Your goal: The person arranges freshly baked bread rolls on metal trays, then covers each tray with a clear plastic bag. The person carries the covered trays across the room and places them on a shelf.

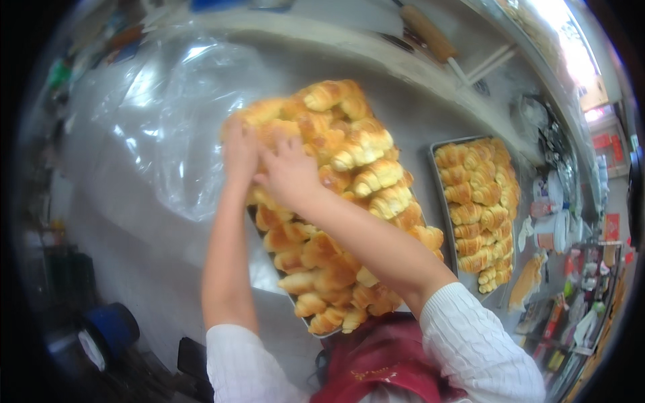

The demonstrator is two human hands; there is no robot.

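Note:
A metal baking tray (325,334) lies before me, heaped with golden croissants (330,257). My left hand (241,151) is on the croissants at the tray's far left corner. Just right of it, my right hand (291,169) rests with spread fingers on the same part of the pile. The fingertips of both are blurred among the croissants, so whether either hand grips one cannot be told. Clear plastic sheeting (176,126) lies along the left side of the tray.
A second tray (443,201) of croissants stands to the right. Beyond the trays lies a rolling pin (428,32) with a wooden barrel. White tubs (552,230) and a loose piece of baked bread (526,282) are at the far right. A blue bucket-like container (112,327) stands lower left.

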